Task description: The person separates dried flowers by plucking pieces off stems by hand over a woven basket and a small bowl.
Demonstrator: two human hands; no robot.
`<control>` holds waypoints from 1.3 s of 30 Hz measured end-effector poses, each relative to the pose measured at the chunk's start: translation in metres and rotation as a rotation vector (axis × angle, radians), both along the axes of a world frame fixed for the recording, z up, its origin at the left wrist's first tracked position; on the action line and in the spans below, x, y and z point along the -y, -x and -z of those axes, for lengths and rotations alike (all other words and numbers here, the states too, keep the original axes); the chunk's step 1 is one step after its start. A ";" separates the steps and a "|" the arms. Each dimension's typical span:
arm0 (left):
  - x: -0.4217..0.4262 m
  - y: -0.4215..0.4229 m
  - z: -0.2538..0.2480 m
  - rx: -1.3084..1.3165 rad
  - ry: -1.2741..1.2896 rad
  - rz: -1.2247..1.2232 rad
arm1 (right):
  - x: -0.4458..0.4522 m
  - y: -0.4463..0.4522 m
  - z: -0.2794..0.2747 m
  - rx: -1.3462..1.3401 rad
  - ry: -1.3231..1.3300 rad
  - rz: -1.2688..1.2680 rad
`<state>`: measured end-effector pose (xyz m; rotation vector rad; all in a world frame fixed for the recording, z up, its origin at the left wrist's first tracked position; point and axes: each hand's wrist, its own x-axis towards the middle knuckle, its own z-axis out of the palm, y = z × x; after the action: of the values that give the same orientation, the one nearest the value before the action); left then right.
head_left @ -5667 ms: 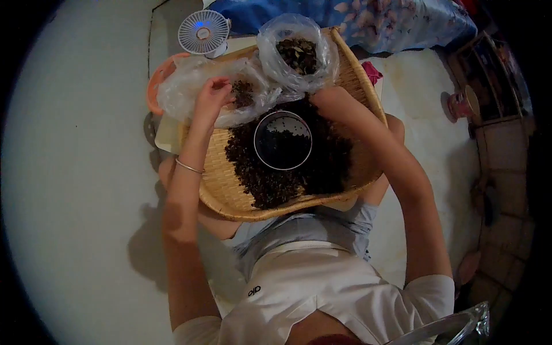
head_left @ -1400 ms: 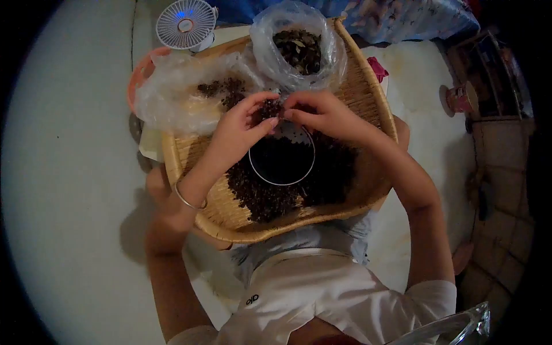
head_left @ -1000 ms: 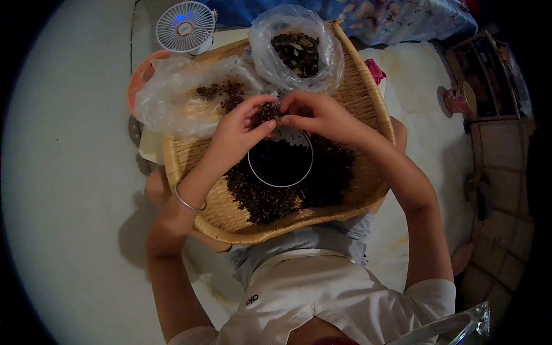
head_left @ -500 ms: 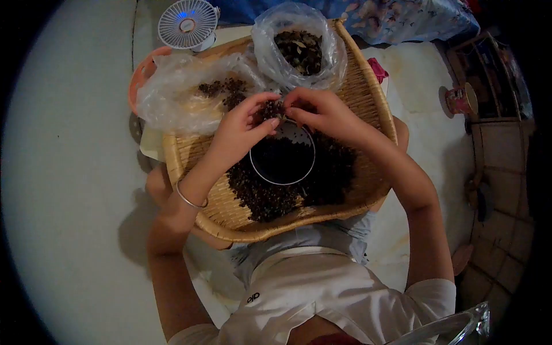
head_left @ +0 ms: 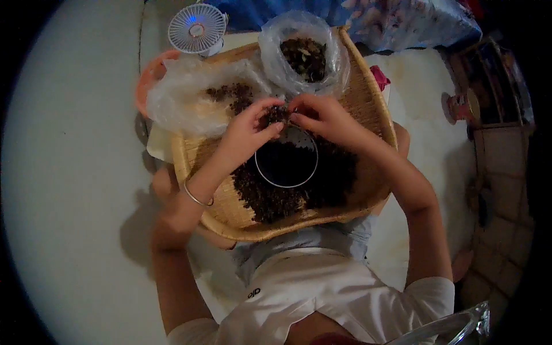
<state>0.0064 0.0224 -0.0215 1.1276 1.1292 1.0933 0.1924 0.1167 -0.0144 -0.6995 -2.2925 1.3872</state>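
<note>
My left hand (head_left: 253,129) is curled round a dark berry-like cluster (head_left: 277,115) above the far rim of a round bowl (head_left: 286,164). Close on its right, my right hand (head_left: 325,119) has thumb and forefinger pinched at the cluster's edge; what lies between those fingertips is too small to name. Dark small grains fill much of the bowl, and more dark pieces (head_left: 267,198) surround it on the woven basket (head_left: 230,221). Beyond my hands, a clear plastic bag (head_left: 192,109) holds dark sprigs, and another bag (head_left: 276,57) holds brownish leafy bits.
A small white fan (head_left: 197,30) stands at the back left beside an orange basin (head_left: 150,83). Blue floral cloth (head_left: 391,26) hangs at the back. To the right are a pink cup (head_left: 462,107) and a dark shelf. The woven basket rests over my lap.
Since the earliest frame, my left hand has come from the left bag and my right from behind the bowl, meeting over its rim at a cluster. Lately only small finger movements and a slight view shift show.
</note>
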 end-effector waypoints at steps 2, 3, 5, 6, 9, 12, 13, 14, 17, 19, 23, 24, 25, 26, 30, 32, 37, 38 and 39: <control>-0.001 0.000 0.000 -0.001 0.012 0.023 | 0.001 0.000 0.002 -0.025 -0.027 -0.011; 0.000 0.000 -0.002 -0.049 0.043 0.016 | 0.000 -0.001 0.000 -0.047 -0.035 -0.028; -0.002 0.000 0.001 -0.002 0.018 0.005 | 0.001 -0.002 -0.004 -0.010 -0.006 -0.034; 0.001 0.000 0.002 0.042 0.018 0.006 | 0.002 -0.001 -0.005 0.024 0.047 -0.028; -0.001 0.004 0.003 -0.019 0.022 0.039 | 0.004 0.000 -0.011 0.120 0.077 -0.016; -0.002 0.004 0.001 0.086 0.028 0.048 | 0.002 -0.003 -0.005 0.060 0.073 -0.030; -0.003 0.004 -0.001 0.087 0.026 0.056 | 0.001 -0.004 -0.004 0.060 0.072 -0.022; -0.002 0.004 -0.002 0.124 0.049 0.045 | 0.002 -0.003 -0.002 0.036 0.076 -0.033; -0.002 0.005 -0.008 0.161 0.095 0.031 | 0.003 -0.003 -0.001 0.001 0.066 -0.067; -0.002 0.005 -0.008 0.163 0.113 0.029 | 0.003 -0.002 -0.003 -0.007 0.047 -0.088; 0.000 0.005 -0.007 0.177 0.129 0.048 | 0.004 -0.004 -0.020 0.117 0.067 -0.090; 0.000 0.005 -0.007 0.171 0.135 0.065 | 0.004 -0.004 -0.024 0.175 0.094 -0.066; 0.000 0.005 -0.006 0.173 0.136 0.065 | 0.003 -0.004 -0.027 0.177 0.095 -0.066; 0.001 0.005 -0.003 0.145 0.122 0.089 | 0.004 -0.003 -0.028 0.144 0.113 0.006; 0.004 0.002 -0.001 0.111 0.095 0.176 | 0.000 -0.003 -0.013 0.017 0.079 0.009; 0.002 0.003 -0.001 0.071 0.117 0.190 | -0.001 -0.005 -0.008 0.024 0.052 0.002; 0.002 0.003 0.000 0.083 0.154 0.193 | -0.001 -0.004 -0.007 0.050 0.031 -0.066; 0.003 0.003 0.002 0.054 0.137 0.201 | 0.000 -0.003 -0.008 0.063 0.042 -0.049; 0.003 0.003 0.003 0.024 0.121 0.209 | 0.001 -0.003 -0.008 0.077 0.054 -0.032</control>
<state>0.0038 0.0191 -0.0242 1.1066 1.0201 0.8631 0.1949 0.1156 -0.0062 -0.7483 -2.3428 1.4653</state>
